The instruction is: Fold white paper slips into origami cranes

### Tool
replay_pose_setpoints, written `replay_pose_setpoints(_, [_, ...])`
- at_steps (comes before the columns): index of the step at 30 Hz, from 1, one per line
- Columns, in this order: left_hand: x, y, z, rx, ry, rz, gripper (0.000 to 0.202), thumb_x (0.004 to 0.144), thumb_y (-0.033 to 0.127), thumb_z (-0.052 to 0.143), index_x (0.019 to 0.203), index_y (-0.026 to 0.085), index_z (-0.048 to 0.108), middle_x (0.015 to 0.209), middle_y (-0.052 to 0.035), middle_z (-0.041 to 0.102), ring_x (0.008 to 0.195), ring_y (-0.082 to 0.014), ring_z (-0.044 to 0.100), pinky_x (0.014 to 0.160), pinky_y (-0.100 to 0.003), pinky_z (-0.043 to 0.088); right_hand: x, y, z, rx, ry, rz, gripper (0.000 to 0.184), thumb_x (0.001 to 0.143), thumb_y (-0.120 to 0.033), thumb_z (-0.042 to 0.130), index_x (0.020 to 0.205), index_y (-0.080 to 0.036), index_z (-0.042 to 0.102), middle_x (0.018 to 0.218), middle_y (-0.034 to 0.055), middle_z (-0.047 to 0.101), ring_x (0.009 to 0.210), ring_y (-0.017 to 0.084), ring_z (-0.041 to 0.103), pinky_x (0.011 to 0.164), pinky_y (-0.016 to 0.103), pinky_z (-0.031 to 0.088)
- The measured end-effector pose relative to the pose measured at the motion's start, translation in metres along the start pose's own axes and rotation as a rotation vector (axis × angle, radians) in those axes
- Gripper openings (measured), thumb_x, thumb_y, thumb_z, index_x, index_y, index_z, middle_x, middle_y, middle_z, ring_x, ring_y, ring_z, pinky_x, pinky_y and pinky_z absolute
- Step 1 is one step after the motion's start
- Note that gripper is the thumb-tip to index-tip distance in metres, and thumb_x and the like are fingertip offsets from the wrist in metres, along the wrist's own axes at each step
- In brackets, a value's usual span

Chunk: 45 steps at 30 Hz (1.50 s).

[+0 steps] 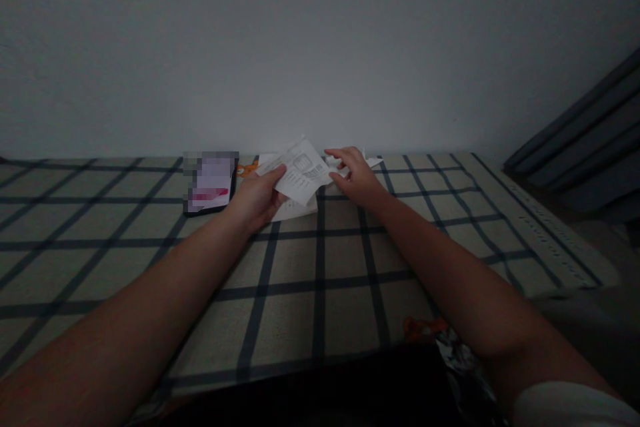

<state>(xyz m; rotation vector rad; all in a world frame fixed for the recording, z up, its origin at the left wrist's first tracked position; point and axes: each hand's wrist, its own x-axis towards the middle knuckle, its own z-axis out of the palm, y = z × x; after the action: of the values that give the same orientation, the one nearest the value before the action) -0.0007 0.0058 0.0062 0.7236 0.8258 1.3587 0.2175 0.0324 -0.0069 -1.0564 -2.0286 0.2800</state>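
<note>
Both my arms reach forward over a checked bedsheet (pixel 310 267). My left hand (pixel 257 200) is closed on the lower left edge of a white printed paper slip (pixel 303 177), thumb on top. My right hand (pixel 353 177) pinches the slip's right edge, its fingers stretched over more white papers (pixel 370 161) lying by the wall. Another white sheet (pixel 300 210) lies flat under the held slip.
A phone (pixel 210 183) with a lit screen lies on the sheet left of my left hand. A small orange object (pixel 247 168) sits beside it. A plain wall stands behind. Dark folded bedding (pixel 590 140) rises at the right. A dark object (pixel 350 380) lies at the near edge.
</note>
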Motion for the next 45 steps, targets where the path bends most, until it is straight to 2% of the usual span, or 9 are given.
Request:
replay_pose_setpoints(3, [0.002,-0.001,-0.002,-0.024,0.048,0.027,0.03,0.093,0.005,0.053,0.119,0.012,0.066,0.124,-0.0149,0.073,0.111,-0.0258,0.072,0.089,-0.037,0.064,-0.003,-0.005,-0.001,-0.166,-0.038,-0.206,0.054,0.085,-0.012,0.055,0.138,-0.023,0.061,0.136,0.0134,0.053,0.127,0.027,0.048,0.108,0.046,0.039])
replay_pose_setpoints(6, [0.001,0.0,-0.002,-0.062,0.017,0.012,0.034,0.094,0.006,0.051,0.125,0.011,0.064,0.125,-0.0165,0.072,0.113,-0.0276,0.071,0.088,-0.038,0.064,-0.007,-0.01,0.002,-0.253,-0.106,-0.295,0.048,0.087,-0.024,0.068,0.134,-0.029,0.065,0.143,0.0118,0.051,0.132,0.029,0.044,0.108,0.049,0.035])
replay_pose_setpoints(9, [-0.002,0.0,-0.001,-0.077,-0.015,-0.016,0.035,0.093,0.007,0.051,0.126,0.009,0.063,0.125,-0.0186,0.071,0.115,-0.0298,0.07,0.087,-0.04,0.064,-0.008,-0.014,0.004,-0.24,-0.16,-0.313,0.035,0.087,-0.039,0.073,0.121,-0.03,0.073,0.141,0.0104,0.056,0.129,0.029,0.047,0.106,0.049,0.034])
replay_pose_setpoints(13, [-0.001,-0.003,-0.002,-0.019,-0.038,0.013,0.03,0.093,0.013,0.053,0.12,0.01,0.065,0.128,-0.0176,0.07,0.117,-0.0304,0.069,0.084,-0.04,0.065,-0.006,-0.015,0.003,-0.196,-0.209,-0.303,0.034,0.096,-0.046,0.061,0.122,-0.028,0.073,0.125,0.0084,0.067,0.116,0.026,0.055,0.099,0.045,0.034])
replay_pose_setpoints(21, [0.006,0.001,-0.005,-0.044,-0.052,-0.027,0.033,0.096,0.019,0.048,0.124,0.01,0.062,0.127,-0.0178,0.07,0.126,-0.0326,0.063,0.097,-0.046,0.06,-0.009,-0.018,0.01,-0.284,-0.163,-0.383,0.034,0.092,-0.047,0.067,0.123,-0.033,0.072,0.136,0.0094,0.061,0.126,0.027,0.05,0.099,0.044,0.031])
replay_pose_setpoints(29, [0.007,0.01,-0.011,-0.088,-0.143,-0.166,0.04,0.1,0.025,0.039,0.13,0.009,0.059,0.13,-0.019,0.068,0.131,-0.0326,0.06,0.1,-0.05,0.057,-0.009,-0.024,0.007,-0.296,-0.111,-0.4,0.028,0.099,-0.046,0.057,0.112,-0.031,0.076,0.127,0.0055,0.068,0.12,0.025,0.054,0.099,0.045,0.027])
replay_pose_setpoints(32, [0.006,0.008,-0.01,-0.104,-0.157,-0.174,0.041,0.101,0.027,0.038,0.131,0.008,0.058,0.13,-0.0195,0.069,0.126,-0.0327,0.063,0.097,-0.049,0.059,-0.007,-0.027,0.005,-0.23,-0.103,-0.431,0.028,0.101,-0.042,0.054,0.104,-0.026,0.077,0.112,0.004,0.074,0.109,0.021,0.061,0.097,0.042,0.03])
replay_pose_setpoints(40, [0.003,0.003,-0.007,-0.071,-0.128,-0.064,0.036,0.099,0.031,0.048,0.123,0.01,0.063,0.124,-0.0185,0.071,0.115,-0.0312,0.069,0.091,-0.045,0.061,-0.003,-0.022,0.009,-0.025,-0.061,-0.261,0.036,0.1,-0.04,0.051,0.084,-0.018,0.075,0.082,0.0045,0.075,0.077,0.016,0.063,0.077,0.031,0.041])
replay_pose_setpoints(45, [-0.001,-0.005,-0.003,0.022,-0.192,0.03,0.045,0.09,0.052,0.063,0.117,0.017,0.067,0.126,-0.0142,0.072,0.11,-0.0292,0.07,0.086,-0.042,0.062,-0.001,-0.024,0.008,0.188,0.028,-0.031,0.036,0.095,-0.043,0.056,0.081,-0.015,0.074,0.074,0.0027,0.07,0.066,0.013,0.057,0.064,0.027,0.04])
